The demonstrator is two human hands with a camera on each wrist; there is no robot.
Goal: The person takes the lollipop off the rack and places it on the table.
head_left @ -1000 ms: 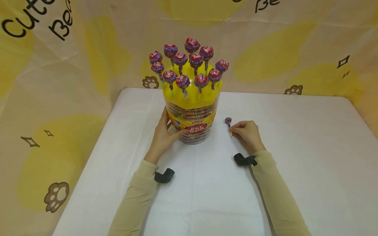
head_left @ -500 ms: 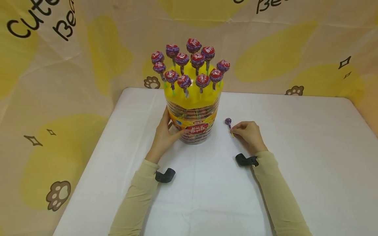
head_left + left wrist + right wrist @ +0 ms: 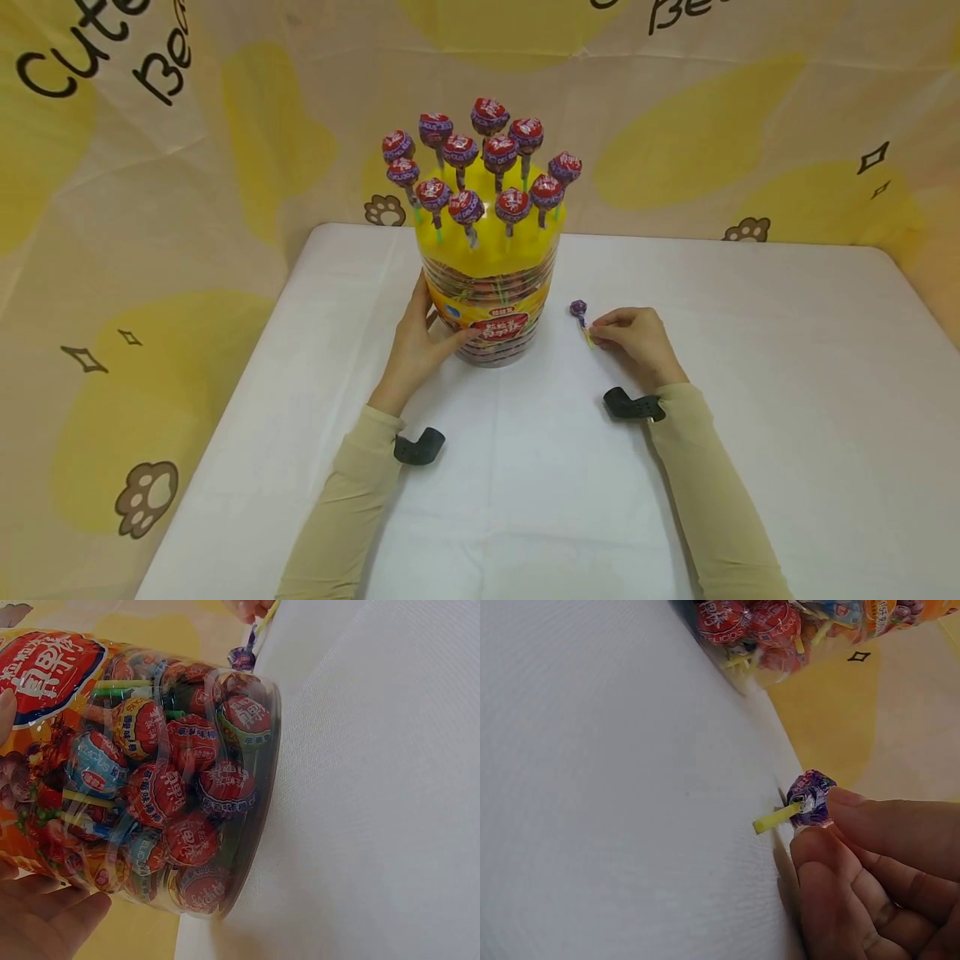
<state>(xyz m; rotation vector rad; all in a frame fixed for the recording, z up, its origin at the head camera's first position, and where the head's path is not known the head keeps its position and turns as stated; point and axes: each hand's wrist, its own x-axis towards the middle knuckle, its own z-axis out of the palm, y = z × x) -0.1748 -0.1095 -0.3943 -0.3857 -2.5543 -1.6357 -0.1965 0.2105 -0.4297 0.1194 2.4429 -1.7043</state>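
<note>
A large clear plastic jar point(image 3: 517, 292) of lollipops stands upright on the table, with a yellow lid point(image 3: 487, 250) and an orange-and-red label. My left hand point(image 3: 415, 350) grips its lower left side, the thumb across the front and the other fingers partly hidden behind. Several red-and-purple wrapped lollipops point(image 3: 499, 153) stick up from the lid. To the right of the jar, a single purple-wrapped lollipop point(image 3: 577, 307) lies on the tabletop, its yellow stick towards me. Just beside that stick is my right hand point(image 3: 633, 337), thumb and forefinger slightly apart; in the right wrist view the stick point(image 3: 776, 818) shows whole.
White cloth covers the table point(image 3: 787, 400). Behind and to the left hangs a cream-and-yellow printed curtain point(image 3: 262, 150). A black wrist mount sits on each sleeve, the left one point(image 3: 420, 447) and the right one point(image 3: 633, 405).
My right thumb and forefinger have come off the lollipop stick, and that hand has shifted slightly right. The lollipop stays lying there, and my left hand keeps its grip on the jar.
</note>
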